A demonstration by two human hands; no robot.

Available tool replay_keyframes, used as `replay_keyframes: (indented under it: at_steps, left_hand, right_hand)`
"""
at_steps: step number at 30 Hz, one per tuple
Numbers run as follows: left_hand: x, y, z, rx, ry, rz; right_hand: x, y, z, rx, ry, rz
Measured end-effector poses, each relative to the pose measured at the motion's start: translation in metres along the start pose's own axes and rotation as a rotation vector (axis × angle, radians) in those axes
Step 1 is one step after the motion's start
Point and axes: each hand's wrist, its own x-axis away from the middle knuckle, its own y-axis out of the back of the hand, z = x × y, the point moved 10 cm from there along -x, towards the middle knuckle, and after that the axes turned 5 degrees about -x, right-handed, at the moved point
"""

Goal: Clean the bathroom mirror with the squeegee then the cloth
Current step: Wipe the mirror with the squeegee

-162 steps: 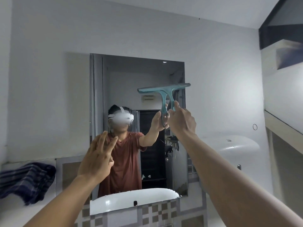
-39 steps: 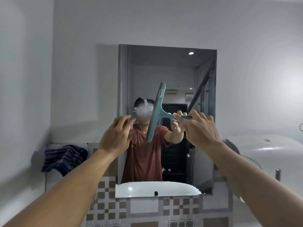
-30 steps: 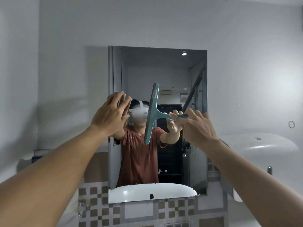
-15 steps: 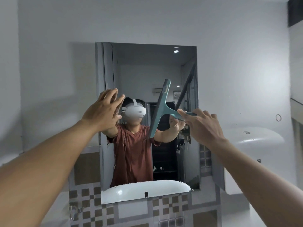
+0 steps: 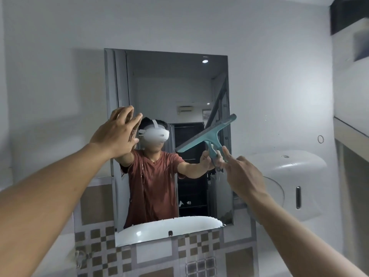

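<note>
Head view of a bathroom wall: a rectangular mirror (image 5: 169,86) is fixed above a tiled strip (image 5: 199,254). A teal squeegee (image 5: 207,134) is held against the right side of the glass. Its blade bar is tilted, with the high end at the mirror's right edge. The right grip (image 5: 242,172), a bare hand, is closed round the short handle under the bar, with the forefinger pointing up beside it. The left grip (image 5: 114,134) is spread wide and holds nothing. Its straight fingertips are pressed to the glass near the left edge, where they meet their reflection. The squeegee is judged to be light and stiff, a plastic frame with a softer rubber edge, and likely slippery where wet. It is best taken by the handle, close under the bar, so that even pressure is kept along the blade. The mirror is judged hard but breakable, so only moderate pressure is advised. The cloth is not seen. No brand or label can be read; a small mark on the bar is too small to make out
</note>
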Motion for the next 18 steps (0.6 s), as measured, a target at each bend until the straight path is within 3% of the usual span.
replay_keyframes:
  at_steps: [18]
  left_hand:
    - [-0.002,0.003,0.001,-0.027,-0.037,-0.018]
  right_hand:
    - [0.040,-0.049,0.044,-0.398,-0.231,0.114]
